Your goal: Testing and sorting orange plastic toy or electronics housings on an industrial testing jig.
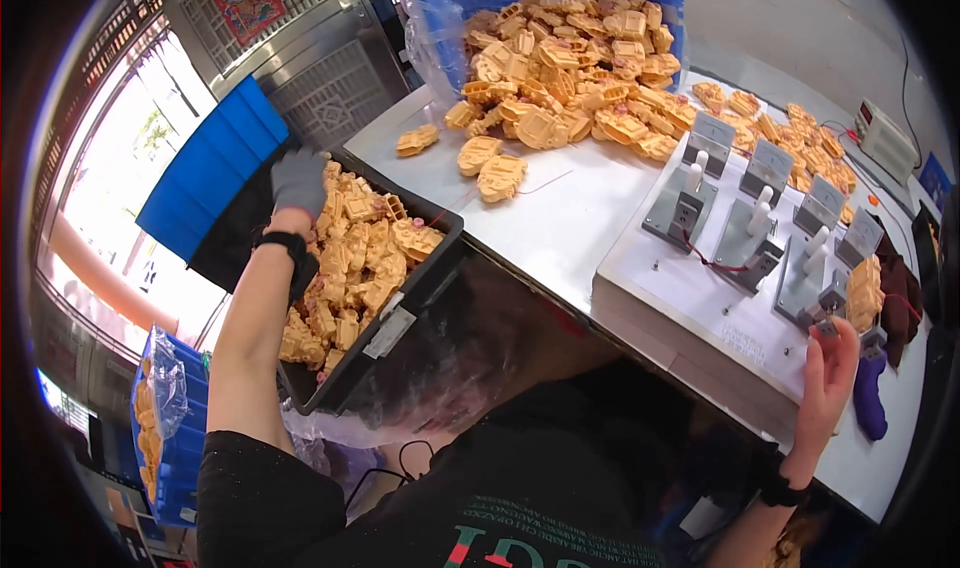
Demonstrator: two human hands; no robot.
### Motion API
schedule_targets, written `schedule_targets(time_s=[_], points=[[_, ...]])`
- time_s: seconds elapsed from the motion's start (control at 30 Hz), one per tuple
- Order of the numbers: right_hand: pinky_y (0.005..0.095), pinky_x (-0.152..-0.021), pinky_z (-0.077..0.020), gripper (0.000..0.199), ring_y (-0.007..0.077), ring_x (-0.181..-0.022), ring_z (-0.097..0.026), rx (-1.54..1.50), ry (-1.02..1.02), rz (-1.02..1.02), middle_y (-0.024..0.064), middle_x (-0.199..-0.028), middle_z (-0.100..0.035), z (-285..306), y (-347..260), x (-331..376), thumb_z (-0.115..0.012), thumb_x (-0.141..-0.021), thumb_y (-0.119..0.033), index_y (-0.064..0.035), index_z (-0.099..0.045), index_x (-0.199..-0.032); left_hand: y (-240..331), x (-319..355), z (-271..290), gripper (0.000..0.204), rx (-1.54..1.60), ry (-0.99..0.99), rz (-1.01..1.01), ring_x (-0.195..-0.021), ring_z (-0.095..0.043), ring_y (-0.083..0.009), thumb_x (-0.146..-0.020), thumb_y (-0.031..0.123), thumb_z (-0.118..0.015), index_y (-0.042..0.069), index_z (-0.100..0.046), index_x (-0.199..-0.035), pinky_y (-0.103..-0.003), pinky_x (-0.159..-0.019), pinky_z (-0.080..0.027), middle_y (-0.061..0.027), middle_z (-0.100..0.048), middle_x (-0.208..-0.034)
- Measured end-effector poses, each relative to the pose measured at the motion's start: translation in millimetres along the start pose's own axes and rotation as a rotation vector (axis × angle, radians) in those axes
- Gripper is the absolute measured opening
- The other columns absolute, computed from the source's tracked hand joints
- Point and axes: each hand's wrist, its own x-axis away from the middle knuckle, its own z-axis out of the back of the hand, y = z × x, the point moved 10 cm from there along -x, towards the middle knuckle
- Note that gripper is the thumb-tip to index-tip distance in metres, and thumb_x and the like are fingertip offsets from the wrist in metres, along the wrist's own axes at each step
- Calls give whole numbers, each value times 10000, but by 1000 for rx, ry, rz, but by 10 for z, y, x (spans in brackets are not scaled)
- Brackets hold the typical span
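My left hand (pixel 300 183), in a grey glove, is over the far left corner of a black crate (pixel 445 230) heaped with orange-yellow plastic shells (pixel 360 243). Its fingers are too unclear to tell whether they hold a shell. At the right, my bare right hand (pixel 832 368) has its fingers bent together at a small metal fitting on the front of a white bench fixture (pixel 690 308). What they pinch is hidden. Just beyond those fingertips stands one orange-yellow shell (pixel 865 293) with a red wire beside it.
The fixture carries panel meters (pixel 768 166) and white-handled clamps (pixel 760 213). A blue bin (pixel 430 18) spills a large pile of shells (pixel 560 68) onto the white table (pixel 540 238). A purple object (pixel 870 398) lies right of my hand. A power supply (pixel 885 136) stands at the back right.
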Motion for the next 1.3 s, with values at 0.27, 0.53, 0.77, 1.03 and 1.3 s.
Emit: schedule_targets(time_s=[0.27, 0.53, 0.77, 1.03, 1.3], points=[[257, -864, -455, 446, 101, -996, -560, -36, 61, -42, 18, -1089, -596, -153, -117, -61, -643, -923, -33, -74, -535, -1354, -445, 296, -1000, 454, 96, -793, 282, -1207, -608, -371, -840, 249, -642, 47, -659, -1247, -458, -984, -516, -192, -619, -1317], [306, -833, -458, 277, 195, -952, -587, 509, 270, 78, 71, -1063, -623, 479, -619, 223, -669, -892, -79, -49, -629, -1165, 2123, -230, 1571, 254, 1082, 206, -471, -997, -653, -328, -880, 133, -648, 36, -660, -1114, -393, -877, -503, -149, -684, -1075], [459, -736, -465, 116, 349, -824, -587, 617, 235, 192, 137, -842, -626, 711, -5, 202, -667, -830, -166, -50, -674, -839, 3661, 1105, 3127, 286, 1405, 483, -1109, -1079, -585, -404, -846, -26, -618, 11, -637, -1129, -441, -922, -454, -189, -634, -1148], [397, -864, -397, 85, 270, -951, -529, 594, 265, 155, 49, -952, -584, 815, -69, 396, -662, -904, -202, -118, -654, -896, 4086, 1664, 3637, 199, 1339, 512, -1245, -1040, -632, -357, -986, 150, -585, 31, -697, -1099, -453, -902, -512, -178, -672, -1090], [389, -889, -396, 128, 267, -979, -523, 576, 224, 126, 47, -971, -588, 733, -14, 312, -631, -936, -236, -116, -665, -907, 4041, 1611, 3624, 231, 1330, 520, -1210, -1056, -630, -360, -1004, 180, -554, 42, -698, -1119, -445, -902, -513, -185, -669, -1109]])
